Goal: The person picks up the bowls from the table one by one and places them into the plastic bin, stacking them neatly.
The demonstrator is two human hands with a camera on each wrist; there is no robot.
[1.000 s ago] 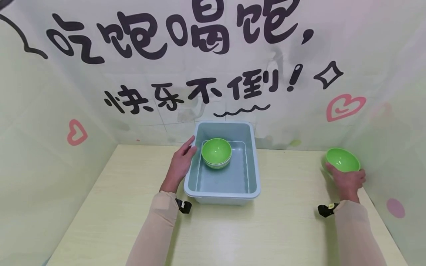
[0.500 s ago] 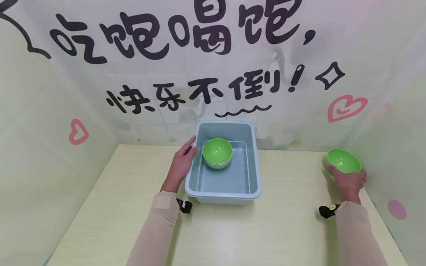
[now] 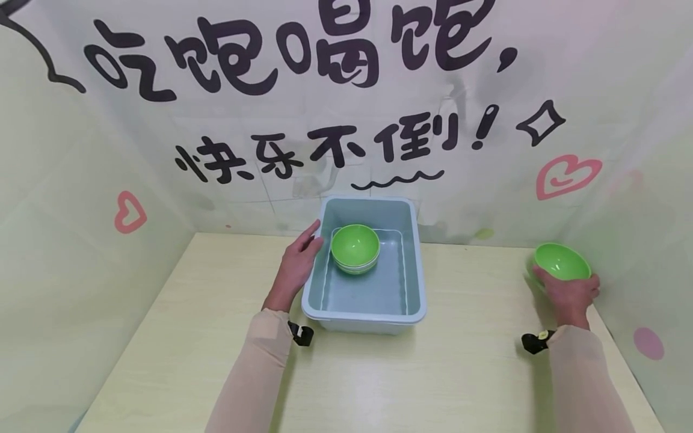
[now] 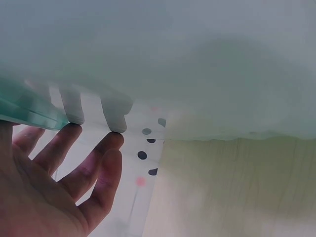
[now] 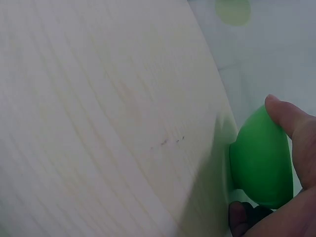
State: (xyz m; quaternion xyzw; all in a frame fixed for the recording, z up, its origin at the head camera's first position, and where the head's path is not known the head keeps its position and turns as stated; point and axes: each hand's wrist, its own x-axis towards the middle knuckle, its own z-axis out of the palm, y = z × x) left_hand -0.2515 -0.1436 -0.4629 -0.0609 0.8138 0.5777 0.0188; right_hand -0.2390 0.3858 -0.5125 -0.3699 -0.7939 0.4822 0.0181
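Observation:
My left hand (image 3: 296, 264) lies along the left side of a pale blue plastic basin (image 3: 365, 317). In the left wrist view its slightly bent fingers (image 4: 91, 170) touch the basin's outer wall (image 4: 207, 74) with their tips; the thumb is hidden there. Inside the basin, toward the back left, sits a stack of bowls with a green bowl (image 3: 355, 245) on top. Far to the right, my right hand (image 3: 568, 294) grips another green bowl (image 3: 563, 262). In the right wrist view, the thumb (image 5: 281, 111) presses on this bowl's side, near its rim.
The light wooden table (image 3: 460, 373) ends at a printed white curtain (image 3: 243, 120) behind and at both sides. The gripped bowl is close to the back right corner, beside the right curtain wall (image 3: 644, 258). Each wrist carries a small black camera.
The whole head view has drifted slightly to the right. Both hands keep their places, left at the basin and right on the bowl.

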